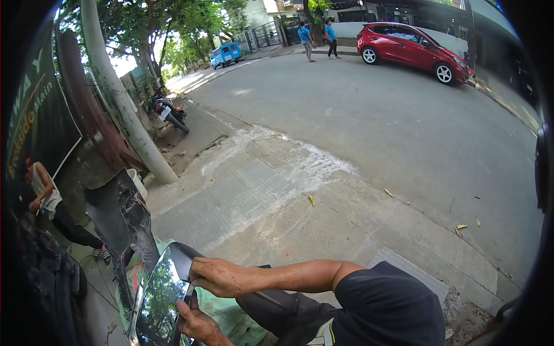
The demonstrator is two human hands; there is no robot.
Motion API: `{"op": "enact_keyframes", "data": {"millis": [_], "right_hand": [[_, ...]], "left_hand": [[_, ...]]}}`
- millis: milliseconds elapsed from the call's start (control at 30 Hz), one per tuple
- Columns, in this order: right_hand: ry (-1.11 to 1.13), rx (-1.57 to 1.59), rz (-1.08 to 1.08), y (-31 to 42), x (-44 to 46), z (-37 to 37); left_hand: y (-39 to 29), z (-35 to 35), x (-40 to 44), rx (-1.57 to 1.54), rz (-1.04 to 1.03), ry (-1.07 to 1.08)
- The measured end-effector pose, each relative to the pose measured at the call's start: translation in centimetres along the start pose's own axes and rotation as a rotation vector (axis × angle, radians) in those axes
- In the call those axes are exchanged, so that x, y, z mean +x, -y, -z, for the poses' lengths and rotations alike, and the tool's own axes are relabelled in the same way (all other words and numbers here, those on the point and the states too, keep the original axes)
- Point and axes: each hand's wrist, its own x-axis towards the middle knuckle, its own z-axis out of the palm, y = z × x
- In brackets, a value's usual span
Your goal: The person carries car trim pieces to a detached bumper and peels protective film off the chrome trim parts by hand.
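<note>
A shiny, dark-edged panel (157, 297) that mirrors the trees lies tilted in front of me at the lower left. My left hand (201, 324) grips its near edge, thumb on top. Just above, my right hand (219, 278) is closed against the same edge, its fingers pinched; whatever they hold is hidden. A small dark piece shows between the two hands, too small to name. Pale green sheeting (245, 323) lies under the panel and beside my bent leg.
A scuffed black bumper-like part (118, 213) stands behind the panel. Nearby are a white bucket (137, 183), a concrete pole (118, 98) and a parked motorcycle (169, 112). Another person (55, 202) stands at left. Across the road, two people walk near a red car (412, 49).
</note>
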Motion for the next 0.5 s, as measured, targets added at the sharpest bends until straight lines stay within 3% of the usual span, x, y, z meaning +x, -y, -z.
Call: {"op": "enact_keyframes", "data": {"millis": [167, 233, 267, 333, 467, 500], "right_hand": [[0.106, 0.07, -0.051, 0.9, 0.9, 3.2], [0.147, 0.143, -0.142, 1.5, 0.8, 3.8], [0.186, 0.301, -0.307, 1.7, 0.9, 4.2], [0.147, 0.451, -0.313, 1.5, 0.4, 3.7], [0.119, 0.409, -0.45, 1.6, -0.3, 3.7], [0.075, 0.478, -0.422, 2.0, -0.2, 3.9]], "left_hand": [[-1.1, -0.5, -1.0, -0.075, -0.021, 0.099], [-1.3, -0.6, -1.1, -0.102, -0.028, 0.091], [-1.4, -1.3, -1.3, -0.087, -0.069, 0.055], [-2.1, -1.4, -1.6, -0.119, -0.055, 0.052], [-2.8, -1.0, -1.5, -0.088, -0.125, 0.073], [-3.4, -1.2, -1.7, -0.163, -0.05, 0.063]]}}
